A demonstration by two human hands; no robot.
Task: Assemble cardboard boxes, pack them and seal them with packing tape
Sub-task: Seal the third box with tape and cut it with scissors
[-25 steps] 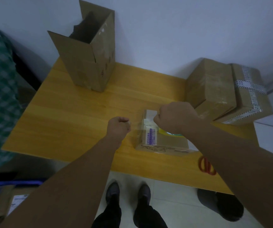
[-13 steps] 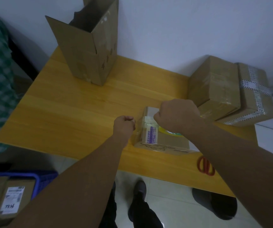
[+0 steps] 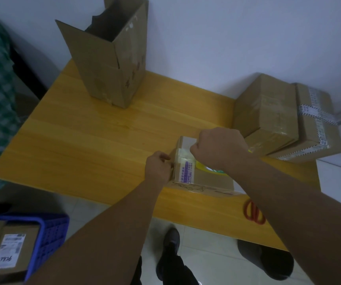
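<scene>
- The small brown cardboard box (image 3: 211, 178) lay near the front edge of the yellow wooden table (image 3: 83, 151), with a pale tape strip (image 3: 184, 157) across its left end.
- The left hand (image 3: 157, 168) pinched the strip's end against the box's side. The right hand (image 3: 219, 148) was curled round the yellow-green tape roll (image 3: 200, 166) on top.
- Two taped brown boxes (image 3: 266, 116) sat at the right, apparently finished.
- The tall open carton (image 3: 107, 64) looked unsealed, and cutting the tape with the red scissors (image 3: 255, 211) seemingly remained.

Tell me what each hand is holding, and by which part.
Left hand grips the small box at its left end. Right hand is curled round the tape roll on the box's top; the grip itself is hidden under the fist.
</scene>
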